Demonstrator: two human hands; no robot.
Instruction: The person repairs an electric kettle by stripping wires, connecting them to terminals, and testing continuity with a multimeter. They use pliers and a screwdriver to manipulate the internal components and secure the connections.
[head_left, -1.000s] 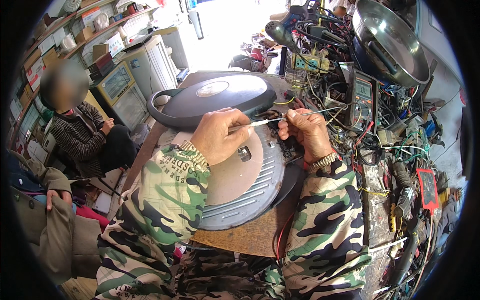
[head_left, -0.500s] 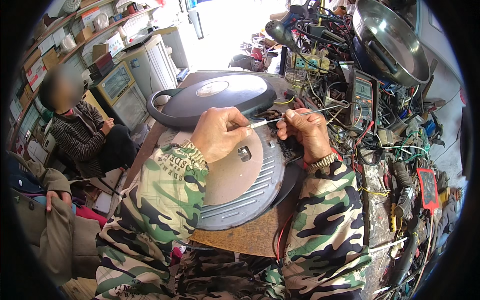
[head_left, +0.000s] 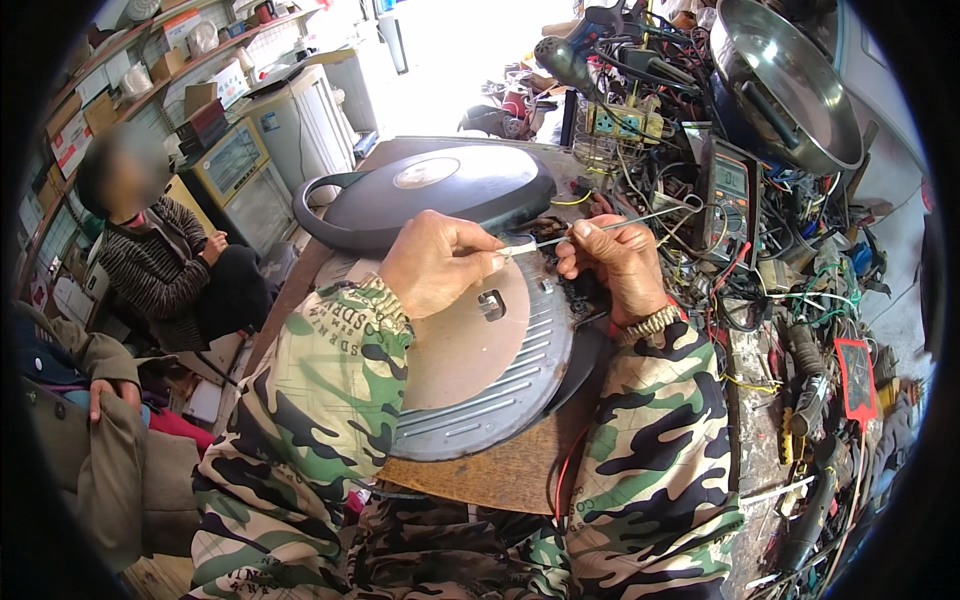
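Note:
My left hand (head_left: 445,260) pinches a slim white sleeve (head_left: 515,247) between thumb and fingers. My right hand (head_left: 610,260) grips a thin metal wire (head_left: 650,218), which runs from the sleeve to a bent loop at its right end. Both hands are raised over a round, ribbed metal plate (head_left: 460,432) with a pale disc (head_left: 460,360) and a square cut-out on it. A dark oval appliance lid (head_left: 420,200) with a handle lies just beyond my hands.
The wooden bench (head_left: 470,480) carries a multimeter (head_left: 725,200), tangled wires and tools along the right, beneath a steel pan (head_left: 790,90). A seated person (head_left: 170,270) is at the left; another person's sleeve and hand (head_left: 100,395) show below. Shelves and cabinets (head_left: 305,130) line the left.
My left hand has shifted slightly up, still pinching the white sleeve. My right hand keeps hold of the wire with little movement.

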